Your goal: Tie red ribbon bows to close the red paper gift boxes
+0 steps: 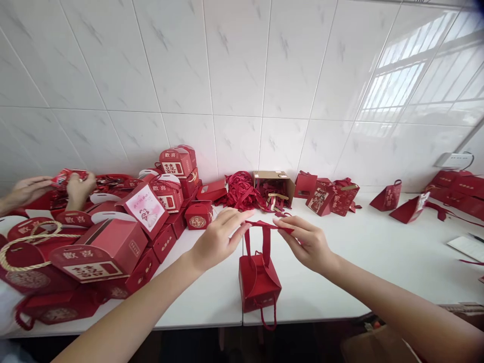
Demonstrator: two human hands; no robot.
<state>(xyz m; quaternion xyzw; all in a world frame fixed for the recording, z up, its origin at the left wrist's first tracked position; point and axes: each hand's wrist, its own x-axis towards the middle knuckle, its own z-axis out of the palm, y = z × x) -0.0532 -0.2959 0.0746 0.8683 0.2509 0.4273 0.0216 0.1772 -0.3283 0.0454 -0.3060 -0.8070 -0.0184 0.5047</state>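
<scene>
A small red gift box (260,282) stands near the front edge of the table, with a red ribbon (266,244) running up from its top. My left hand (223,234) pinches one end of the ribbon above the box. On the other side, my right hand (304,237) grips the opposite end, so the ribbon is stretched between both hands. A red cord handle (269,322) hangs down the front of the box, over the table edge.
Red boxes (102,247) are piled on the left, where another person's hands (77,189) hold a red packet. Along the wall lie tangled ribbons (242,190), an open cardboard box (291,189) and several red boxes. A notepad (467,250) lies far right on the white table (340,282).
</scene>
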